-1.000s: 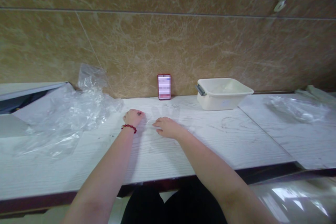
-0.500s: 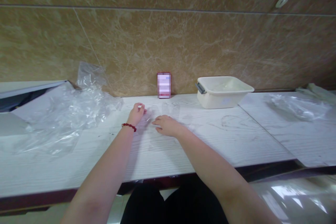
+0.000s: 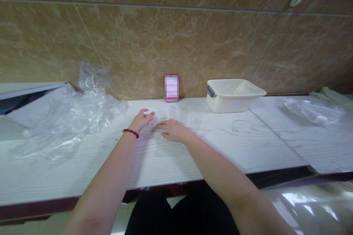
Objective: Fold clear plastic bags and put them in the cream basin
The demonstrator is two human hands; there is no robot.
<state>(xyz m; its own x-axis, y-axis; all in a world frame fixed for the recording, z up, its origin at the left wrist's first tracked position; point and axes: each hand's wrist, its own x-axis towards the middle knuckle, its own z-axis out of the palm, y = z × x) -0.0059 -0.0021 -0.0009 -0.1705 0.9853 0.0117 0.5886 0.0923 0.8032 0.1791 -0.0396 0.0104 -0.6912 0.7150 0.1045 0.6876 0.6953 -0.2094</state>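
My left hand (image 3: 141, 120), with a red bead bracelet (image 3: 131, 132) at its wrist, is just above the white wood-grain tabletop, its thumb and fingers apart. Close by on the right, my right hand (image 3: 173, 130) lies palm down with its fingers stretched and slightly spread. Between and under the hands is a thin clear plastic bag or sheet (image 3: 157, 118); its outline is hard to make out against the white surface. My right fingers appear to rest on it. Whether the left fingertips touch it, I cannot tell.
A phone (image 3: 171, 89) leans against the brown marbled wall. To its right stands a cream plastic tub (image 3: 233, 105) with a grey clip handle. Crumpled clear plastic (image 3: 71, 121) and an open white box (image 3: 38, 108) are at left; more plastic (image 3: 311, 112) lies far right.
My left hand has shifted slightly left, away from the right hand, and its fingers have opened wider. The right hand has barely moved. The view has tilted slightly.
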